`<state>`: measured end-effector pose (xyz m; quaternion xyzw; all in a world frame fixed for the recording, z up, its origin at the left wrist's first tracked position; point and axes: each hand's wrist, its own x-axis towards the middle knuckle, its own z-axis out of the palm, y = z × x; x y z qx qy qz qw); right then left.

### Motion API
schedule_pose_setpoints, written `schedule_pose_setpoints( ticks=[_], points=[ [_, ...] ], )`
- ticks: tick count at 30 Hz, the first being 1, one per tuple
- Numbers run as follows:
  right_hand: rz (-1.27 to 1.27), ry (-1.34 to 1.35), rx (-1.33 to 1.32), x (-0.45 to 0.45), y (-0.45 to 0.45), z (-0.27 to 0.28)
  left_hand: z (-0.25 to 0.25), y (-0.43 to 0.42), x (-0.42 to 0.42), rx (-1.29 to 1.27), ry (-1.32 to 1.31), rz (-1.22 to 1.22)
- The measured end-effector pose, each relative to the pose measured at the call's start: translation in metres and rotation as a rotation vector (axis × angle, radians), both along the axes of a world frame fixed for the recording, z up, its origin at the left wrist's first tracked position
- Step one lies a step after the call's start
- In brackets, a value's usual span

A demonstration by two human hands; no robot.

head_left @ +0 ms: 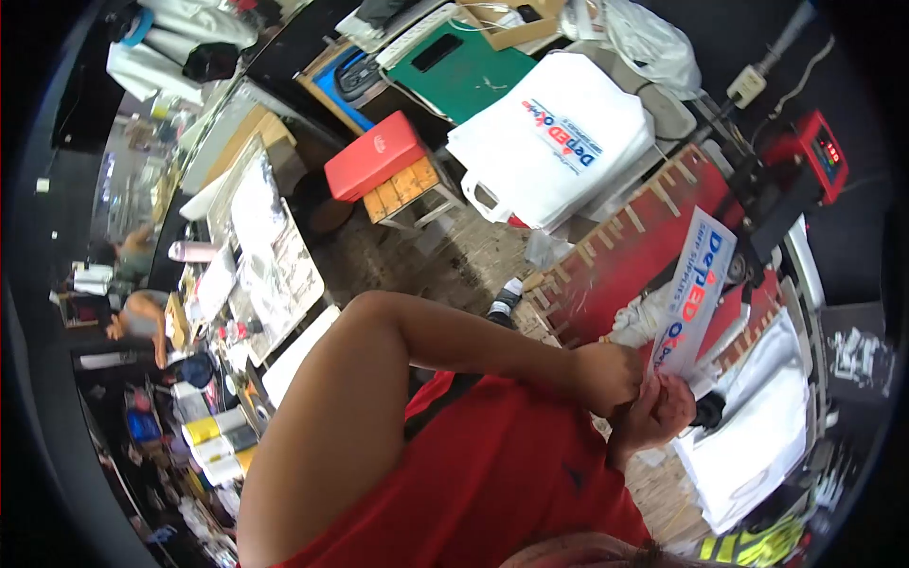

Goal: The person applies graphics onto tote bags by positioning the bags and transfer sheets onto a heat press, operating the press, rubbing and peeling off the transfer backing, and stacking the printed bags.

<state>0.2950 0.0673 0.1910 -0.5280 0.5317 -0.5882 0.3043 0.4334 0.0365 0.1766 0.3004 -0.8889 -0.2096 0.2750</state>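
Note:
A printed strip (696,284) with blue and red lettering slants up to the right, in front of a red heat-press-like machine (833,156) with a lit display. My left hand (608,377) is closed at the lower end of the strip, its fingers mostly hidden behind its back. Just beside it, my right hand (663,412) pinches the same lower end. White bags (559,142) with similar lettering lie stacked beyond the hands. White fabric or bags (753,421) lie to the right of my right hand.
A red board (606,293) with tan strips along its edges lies ahead. A red box (376,156) sits on a wooden stool (402,196). A green mat (461,71) holds a dark phone. At the far left, another person (142,317) is near a cluttered table (298,270).

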Motion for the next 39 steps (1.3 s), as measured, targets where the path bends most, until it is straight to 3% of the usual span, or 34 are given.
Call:
schedule_pose_setpoints(
  ticks=[3, 14, 16, 18, 20, 21, 25, 28, 30, 34, 36, 39],
  points=[
    [-0.116, 0.036, 0.028, 0.0, -0.004, -0.005, -0.003, -0.001, 0.0, 0.014, 0.028, -0.045],
    [-0.173, 0.14, 0.031, 0.0, -0.01, 0.0, 0.003, -0.001, 0.003, 0.039, 0.055, -0.039],
    [-0.18, 0.271, -0.045, -0.004, -0.015, 0.002, 0.007, 0.0, 0.004, 0.029, 0.074, -0.043],
    [-0.225, 0.054, 0.03, -0.006, -0.018, 0.007, 0.006, 0.003, -0.002, 0.043, 0.042, 0.02],
    [-0.203, -0.126, -0.034, -0.003, -0.023, 0.013, 0.026, -0.003, -0.001, 0.006, 0.212, 0.079],
    [-0.195, -0.13, -0.054, -0.006, -0.023, 0.009, 0.036, -0.002, 0.001, 0.1, 0.119, 0.112],
    [-0.148, -0.295, -0.044, -0.017, -0.018, 0.022, 0.049, 0.003, 0.002, 0.072, 0.301, 0.067],
    [-0.154, -0.454, -0.119, -0.024, -0.003, 0.067, 0.078, 0.008, 0.0, -0.044, 0.311, 0.129],
    [-0.07, -0.635, -0.193, -0.033, 0.018, 0.106, 0.112, 0.011, -0.002, -0.257, 0.363, 0.225],
    [0.044, -0.638, -0.357, -0.057, 0.076, 0.153, 0.182, 0.029, -0.019, -0.276, 0.421, 0.014],
    [0.057, -0.616, -0.437, -0.064, 0.103, 0.172, 0.195, 0.047, -0.042, -0.455, 0.527, -0.217],
    [-0.113, -0.487, -0.532, -0.07, 0.144, 0.193, 0.21, 0.083, -0.062, -0.365, 0.645, -0.388]
  ],
)
